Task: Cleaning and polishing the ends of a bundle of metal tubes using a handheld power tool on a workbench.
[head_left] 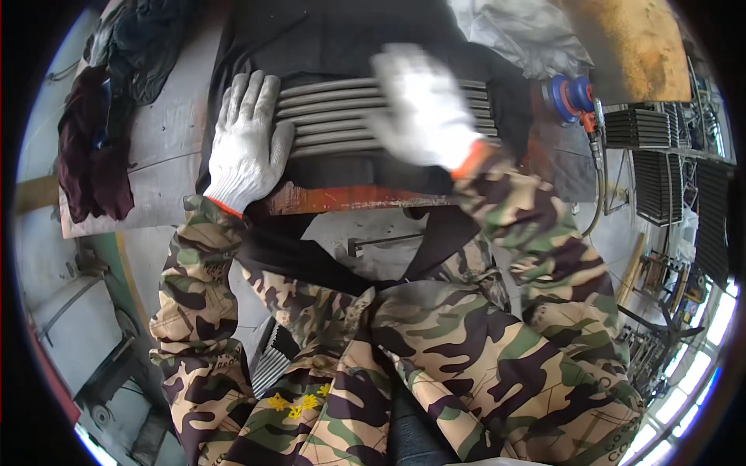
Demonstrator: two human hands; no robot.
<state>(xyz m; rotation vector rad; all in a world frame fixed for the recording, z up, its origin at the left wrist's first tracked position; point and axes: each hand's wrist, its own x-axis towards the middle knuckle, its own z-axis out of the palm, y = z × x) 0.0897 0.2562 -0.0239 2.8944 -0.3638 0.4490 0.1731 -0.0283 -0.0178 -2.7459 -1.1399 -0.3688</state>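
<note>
Several slim grey metal bars (330,116) lie side by side, crosswise to me, on a black cloth (334,35). My left hand (247,140), in a white knit glove, rests flat at the bars' left ends with its fingers stretched out and the thumb apart. Over the right half of the bars is my right hand (429,105), gloved alike and smeared by motion. Its fingers look extended, the thumb stands away from them, and nothing shows in its grasp. Whether its palm touches the bars I cannot tell. That hand hides part of them.
A blue and red air sander (571,97) with a hose sits at the table's right. Beyond it are grey plastic sheeting (528,35) and a yellowish board (637,39). Maroon cloth (93,155) hangs at left. Black slatted stacks (641,128) stand right; the table's red edge (334,199) faces me.
</note>
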